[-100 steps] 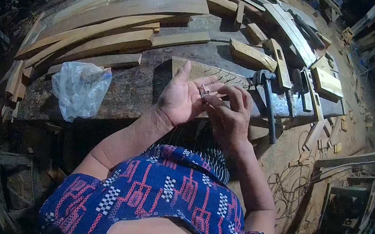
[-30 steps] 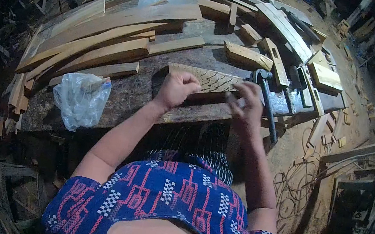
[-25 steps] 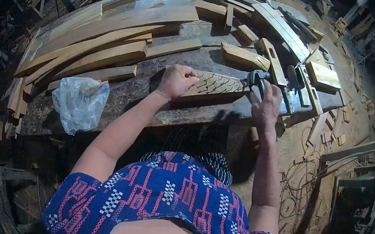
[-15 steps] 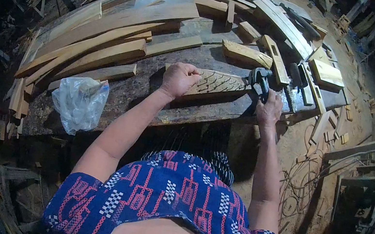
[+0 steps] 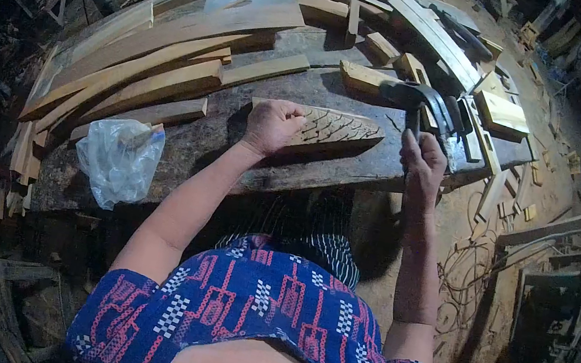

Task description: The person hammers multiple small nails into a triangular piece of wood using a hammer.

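My left hand [image 5: 273,124] is a closed fist that rests on the left end of a carved wooden piece [image 5: 337,128] with a scale-like pattern, which lies flat on the workbench [image 5: 227,152]. The small metal pieces it closed over are hidden inside it. My right hand [image 5: 422,164] grips the handle of a dark hammer [image 5: 414,96], whose head is lifted above the bench just right of the carved piece.
Long curved planks [image 5: 160,47] cover the far left of the bench. A crumpled clear plastic bag [image 5: 115,158] sits at the near left edge. Wooden blocks [image 5: 503,112] and offcuts crowd the right end. Scrap wood and wire litter the ground to the right.
My left hand closed over small metal pieces and settled on the carved piece. My right hand left my left palm, took the hammer lying on the bench and lifted it.
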Demonstrator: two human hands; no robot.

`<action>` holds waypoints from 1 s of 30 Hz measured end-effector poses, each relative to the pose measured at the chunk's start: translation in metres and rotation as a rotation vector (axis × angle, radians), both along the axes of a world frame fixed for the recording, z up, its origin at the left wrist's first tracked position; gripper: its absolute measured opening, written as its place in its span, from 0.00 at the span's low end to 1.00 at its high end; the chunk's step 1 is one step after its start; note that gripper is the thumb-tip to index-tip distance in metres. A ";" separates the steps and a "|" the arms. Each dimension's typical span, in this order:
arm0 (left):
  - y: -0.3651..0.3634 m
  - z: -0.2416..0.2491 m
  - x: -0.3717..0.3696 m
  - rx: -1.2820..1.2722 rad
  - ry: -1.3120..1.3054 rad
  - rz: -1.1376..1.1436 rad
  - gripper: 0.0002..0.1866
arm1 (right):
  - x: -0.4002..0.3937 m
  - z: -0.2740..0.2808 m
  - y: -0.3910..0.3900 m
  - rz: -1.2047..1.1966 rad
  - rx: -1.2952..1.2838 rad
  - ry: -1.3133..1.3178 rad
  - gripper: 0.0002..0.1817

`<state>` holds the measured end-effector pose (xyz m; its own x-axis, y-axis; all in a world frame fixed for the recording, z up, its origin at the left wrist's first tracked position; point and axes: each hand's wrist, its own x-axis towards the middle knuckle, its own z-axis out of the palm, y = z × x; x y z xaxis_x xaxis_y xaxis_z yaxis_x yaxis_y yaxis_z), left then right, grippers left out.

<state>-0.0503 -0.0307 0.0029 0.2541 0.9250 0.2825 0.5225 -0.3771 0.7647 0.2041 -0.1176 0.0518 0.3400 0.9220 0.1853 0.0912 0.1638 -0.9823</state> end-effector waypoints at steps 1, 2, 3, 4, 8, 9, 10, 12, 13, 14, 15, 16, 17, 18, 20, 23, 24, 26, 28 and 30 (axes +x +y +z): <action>0.000 0.000 0.000 -0.004 -0.015 -0.001 0.09 | -0.008 0.007 -0.003 0.053 0.080 -0.013 0.09; -0.001 0.002 0.001 -0.002 -0.017 -0.001 0.09 | -0.017 0.014 -0.006 0.090 0.064 -0.025 0.09; -0.003 0.006 0.001 -0.021 -0.005 0.000 0.10 | -0.024 0.014 -0.008 0.113 0.041 -0.031 0.09; -0.004 0.009 0.002 -0.040 0.007 0.002 0.10 | -0.032 0.015 -0.009 0.132 0.020 -0.038 0.09; -0.007 0.013 0.004 -0.083 -0.016 0.026 0.12 | -0.049 0.014 -0.012 0.189 -0.019 0.000 0.11; -0.007 0.013 0.005 -0.071 0.015 0.025 0.11 | -0.052 0.014 -0.013 0.194 -0.004 0.005 0.11; -0.007 0.012 0.005 -0.059 0.047 0.022 0.11 | -0.053 0.017 -0.015 0.178 -0.014 -0.020 0.12; -0.008 0.014 0.005 -0.064 0.038 0.022 0.10 | -0.053 0.018 -0.016 0.188 -0.019 -0.022 0.12; -0.008 0.014 0.006 -0.069 0.029 0.022 0.10 | -0.052 0.018 -0.016 0.200 -0.025 -0.024 0.12; -0.008 0.013 0.007 -0.069 0.027 0.020 0.10 | -0.052 0.018 -0.016 0.198 -0.025 -0.026 0.12; -0.008 0.012 0.006 -0.054 0.067 0.025 0.10 | -0.052 0.019 -0.016 0.191 -0.031 -0.035 0.12; -0.008 0.011 0.006 -0.039 0.108 0.033 0.11 | -0.053 0.019 -0.016 0.187 -0.037 -0.044 0.12; -0.009 0.008 0.006 -0.039 0.106 0.035 0.11 | -0.053 0.017 -0.015 0.189 -0.037 -0.046 0.12; -0.010 0.005 0.006 0.050 0.142 0.037 0.11 | -0.053 0.013 -0.013 0.203 -0.026 -0.071 0.12; -0.010 0.002 0.006 0.141 0.177 0.040 0.11 | -0.055 0.013 -0.010 0.218 -0.012 -0.098 0.12; -0.009 -0.002 0.004 0.195 0.224 0.021 0.11 | -0.060 0.013 -0.005 0.255 -0.133 -0.151 0.13; -0.008 -0.004 0.004 0.256 0.274 0.015 0.11 | -0.062 0.010 -0.001 0.246 -0.097 -0.228 0.14; -0.008 -0.008 0.003 0.318 0.322 0.013 0.10 | -0.065 0.013 0.002 0.234 -0.136 -0.320 0.14; -0.012 -0.002 0.005 0.232 0.235 0.020 0.09 | -0.066 0.014 0.006 0.236 -0.153 -0.351 0.15; -0.020 0.004 0.003 0.283 0.200 0.033 0.09 | -0.067 0.015 0.009 0.239 -0.173 -0.381 0.15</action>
<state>-0.0475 -0.0508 0.0067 0.3020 0.8259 0.4762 0.6667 -0.5400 0.5137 0.1369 -0.1081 0.0672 0.0525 0.9943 0.0926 0.4294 0.0612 -0.9010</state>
